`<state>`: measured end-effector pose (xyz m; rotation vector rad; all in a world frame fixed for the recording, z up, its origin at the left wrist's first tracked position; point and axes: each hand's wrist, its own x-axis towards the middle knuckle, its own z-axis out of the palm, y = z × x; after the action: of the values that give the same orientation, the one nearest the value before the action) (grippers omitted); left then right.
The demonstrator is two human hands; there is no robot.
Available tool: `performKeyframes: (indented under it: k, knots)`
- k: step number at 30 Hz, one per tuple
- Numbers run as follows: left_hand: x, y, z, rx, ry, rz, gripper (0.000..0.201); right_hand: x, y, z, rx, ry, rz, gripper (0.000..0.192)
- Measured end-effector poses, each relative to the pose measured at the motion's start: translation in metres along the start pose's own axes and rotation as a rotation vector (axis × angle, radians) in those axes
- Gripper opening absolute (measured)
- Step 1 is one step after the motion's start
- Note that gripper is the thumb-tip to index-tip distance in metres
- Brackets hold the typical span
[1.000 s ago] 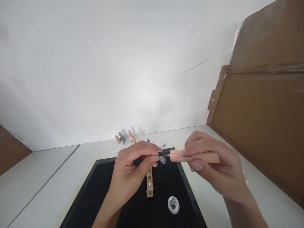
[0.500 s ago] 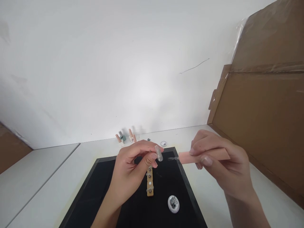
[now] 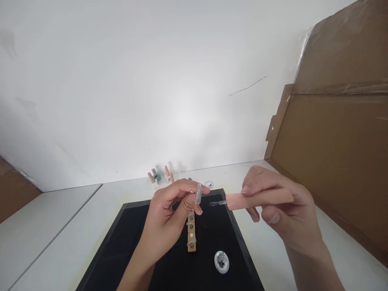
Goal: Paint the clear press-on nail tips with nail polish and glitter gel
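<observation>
My left hand (image 3: 169,218) pinches a clear artificial nail tip (image 3: 199,193) between thumb and fingers, held upright above a black mat (image 3: 127,242). My right hand (image 3: 281,210) grips the long peach handle of a nail polish brush (image 3: 257,199), whose small brush tip (image 3: 216,203) points left, a short gap away from the nail tip. Below my left hand, a tan wooden strip (image 3: 191,233) with several small mounts lies on the mat.
A small white dish (image 3: 221,261) with greyish contents sits on the mat near its front right. Several nail polish bottles (image 3: 160,176) stand at the back by the white wall. Brown cardboard (image 3: 333,153) leans along the right side of the white table (image 3: 45,226).
The brush was touching the nail tip a second ago; my right hand has drawn it away to the right. My left hand has turned the nail tip upright.
</observation>
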<state>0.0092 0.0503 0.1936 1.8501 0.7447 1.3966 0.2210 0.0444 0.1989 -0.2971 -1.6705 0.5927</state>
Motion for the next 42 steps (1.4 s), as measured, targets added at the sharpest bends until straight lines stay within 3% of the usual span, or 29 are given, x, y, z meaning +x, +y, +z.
performKeyframes:
  k: [11,26,34,42]
  knots:
    - [0.0013,0.0035,0.0066,0.017,-0.040,-0.008,0.022,0.0020,-0.0054,0.0014,-0.006,-0.092,0.076,0.022]
    - [-0.0016,-0.0021,0.0062,-0.013,-0.116,0.096,0.024,0.0002,-0.0052,0.0024,-0.079,-0.016,0.112,0.016]
    - [-0.0035,0.0004,0.0065,-0.003,-0.124,0.125,0.024,-0.0005,-0.0013,0.0023,-0.114,0.035,0.032,0.009]
    - [-0.0042,-0.0006,0.0031,0.019,-0.112,0.137,0.023,-0.0024,0.0012,0.0011,-0.098,0.086,-0.007,0.015]
